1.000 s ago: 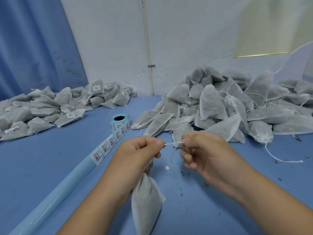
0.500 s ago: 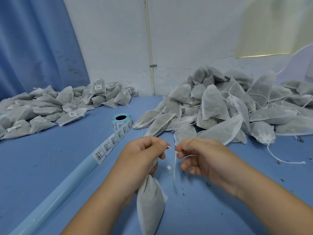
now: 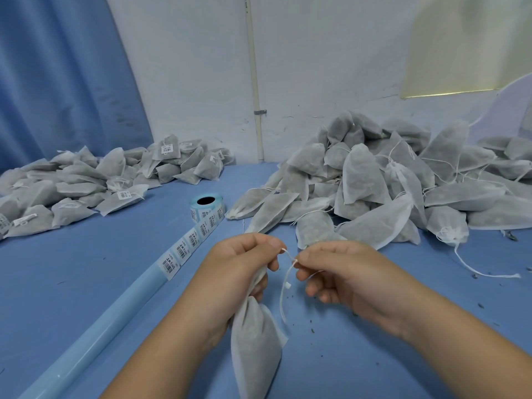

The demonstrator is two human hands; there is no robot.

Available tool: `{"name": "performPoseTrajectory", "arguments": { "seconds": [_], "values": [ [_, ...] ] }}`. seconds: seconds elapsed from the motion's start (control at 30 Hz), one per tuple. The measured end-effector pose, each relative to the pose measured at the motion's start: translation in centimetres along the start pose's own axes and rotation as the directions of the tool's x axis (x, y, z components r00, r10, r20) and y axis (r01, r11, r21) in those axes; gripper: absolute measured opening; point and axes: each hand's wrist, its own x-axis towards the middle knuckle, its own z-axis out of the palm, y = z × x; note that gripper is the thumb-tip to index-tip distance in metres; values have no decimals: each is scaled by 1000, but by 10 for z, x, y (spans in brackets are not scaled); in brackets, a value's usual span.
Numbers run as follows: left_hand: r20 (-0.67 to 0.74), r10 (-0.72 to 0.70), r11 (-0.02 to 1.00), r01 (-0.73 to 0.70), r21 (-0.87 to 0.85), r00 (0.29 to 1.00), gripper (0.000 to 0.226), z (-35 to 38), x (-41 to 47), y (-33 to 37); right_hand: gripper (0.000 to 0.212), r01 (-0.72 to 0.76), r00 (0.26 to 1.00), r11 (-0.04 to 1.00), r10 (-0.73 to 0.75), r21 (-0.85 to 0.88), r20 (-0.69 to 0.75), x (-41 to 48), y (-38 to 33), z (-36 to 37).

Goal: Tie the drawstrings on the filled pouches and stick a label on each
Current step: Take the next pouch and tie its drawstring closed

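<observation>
Lower centre: left hand (image 3: 239,272) grips the neck of pouch (image 3: 254,344), which hangs below it. Right hand (image 3: 342,272) pinches drawstring (image 3: 289,259), strung between both hands' fingertips.

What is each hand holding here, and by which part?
The left hand grips the pouch by its gathered neck and pinches the drawstring near the top. The right hand pinches the same drawstring close beside it.
</observation>
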Motion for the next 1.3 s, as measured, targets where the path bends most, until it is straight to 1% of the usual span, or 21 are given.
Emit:
{"name": "performPoseTrajectory", "arguments": {
  "seconds": [0.1, 0.23, 0.3, 0.33, 0.4, 0.47, 0.57, 0.7, 0.77, 0.83, 0.93, 0.97, 1.03, 1.1, 1.13, 1.17, 1.23, 1.3],
  "values": [
    [2, 4, 1000, -4, 8, 1000, 15, -1, 1, 0, 8, 20, 999, 1000, -20, -2, -31, 0, 0, -2],
    [-38, 13, 999, -11, 46, 999, 15, -4, 2, 0, 11, 52, 998, 998, -52, 27, -32, -1, -5, -4],
    [-55, 20, 997, -15, 78, 998, 16, -5, 1, 0, 21, 82, 996, 992, -80, 100, -25, -1, -6, -4],
    [-56, 22, 996, -17, 93, 998, 17, -4, 1, 0, 21, 99, 995, 983, -97, 153, -22, -1, -6, -4],
    [-48, 27, 993, -21, 118, 998, 20, -2, 0, -1, 12, 130, 991, 957, -130, 260, -15, 0, -7, -2],
    [-33, 28, 991, -23, 132, 999, 23, 1, -1, -1, 13, 152, 988, 929, -154, 336, -19, 0, -7, 1],
    [-1, 32, 988, -32, 149, 999, 31, 6, -4, 0, 19, 191, 979, 888, -205, 417, -12, -2, -6, 4],
    [-2, 52, 983, -51, 176, 999, 38, 9, -5, 2, 21, 196, 962, 846, -263, 496, 68, -3, -5, 7],
    [-23, 77, 978, -71, 194, 997, 37, 8, -5, 4, 21, 177, 947, 858, -282, 483, 152, -3, -6, 5],
    [-67, 127, 963, -107, 246, 990, 32, 7, -5, 6, 21, 136, 931, 895, -262, 424, 255, -2, -7, 0],
    [-117, 215, 921, -162, 354, 970, 23, 7, -5, 6, 19, 64, 915, 955, -172, 291, 365, -2, -9, -10],
    [-119, 239, 904, -176, 390, 964, 20, 8, -6, 5, 18, 45, 912, 969, -138, 242, 386, -3, -10, -14],
    [-112, 293, 860, -210, 465, 950, 23, 10, -8, 4, 15, 27, 914, 991, -78, 130, 399, -4, -11, -20],
    [-106, 327, 826, -230, 514, 939, 24, 10, -9, 4, 13, 60, 943, 998, -59, 6, 328, -4, -11, -22],
    [-113, 326, 826, -224, 516, 939, 23, 9, -9, 5, 12, 95, 963, 995, -85, -25, 255, -4, -11, -20],
    [-128, 310, 841, -209, 500, 942, 23, 7, -8, 5, 11, 136, 976, 991, -131, -14, 171, -2, -10, -18],
    [-140, 256, 877, -169, 450, 957, 21, 5, -5, 5, 9, 213, 975, 969, -219, 125, 31, 0, -8, -13],
    [-99, 225, 880, -159, 447, 969, 21, 6, -5, 4, 9, 246, 968, 931, -248, 270, -26, 2, -7, -7]
  ]
}}
